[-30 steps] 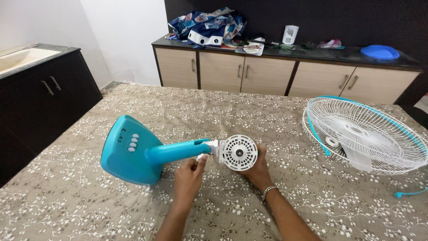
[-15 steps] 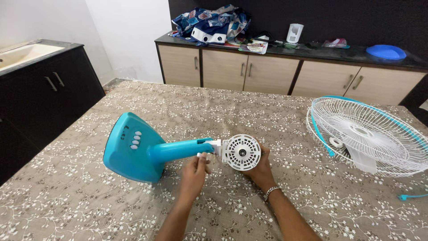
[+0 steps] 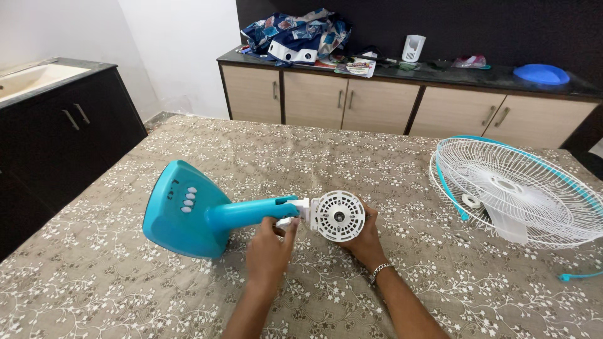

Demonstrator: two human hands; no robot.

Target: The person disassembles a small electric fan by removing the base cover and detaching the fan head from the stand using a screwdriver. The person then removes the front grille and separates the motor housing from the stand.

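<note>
A turquoise table-fan base with white buttons lies on its side on the patterned table cover. Its neck ends in a white round motor housing. My right hand cups the motor housing from behind and below. My left hand pinches a small white part at the joint between neck and motor.
A white wire fan guard with a turquoise rim lies at the table's right, with a turquoise cord end near it. Beige cabinets with clutter and a blue lid stand behind. A dark sink cabinet is at the left.
My left hand has shifted slightly on the small white part at the neck joint. The fan base and my right hand have hardly moved.
</note>
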